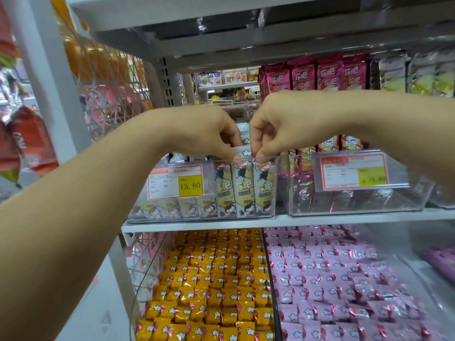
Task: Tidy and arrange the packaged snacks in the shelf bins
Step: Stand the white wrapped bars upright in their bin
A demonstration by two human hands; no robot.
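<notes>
Left grip (209, 134): fingers curling downward, pinching the crimped top of one of the tall cream foil snack packets (242, 190) printed with a cartoon girl. Right grip (273, 129): thumb and red-nailed fingertips (261, 154) closing on a neighbouring packet top, just beside the left grip.

The packets are standing upright in a front row directly beneath both grips, inside the clear rectangular plastic bin (277, 188), which is sitting on the white metal shelf (197, 226). One packet is riding higher than the row, between the two grips.

A red-bordered price label (176, 182) with a yellow panel is hanging on the bin front, left of the row.

A second clear plastic bin (357, 207) is standing to the right.

Yellow wrapped sweets (209, 279) and pink wrapped sweets (332, 279) are lying on the level below.
</notes>
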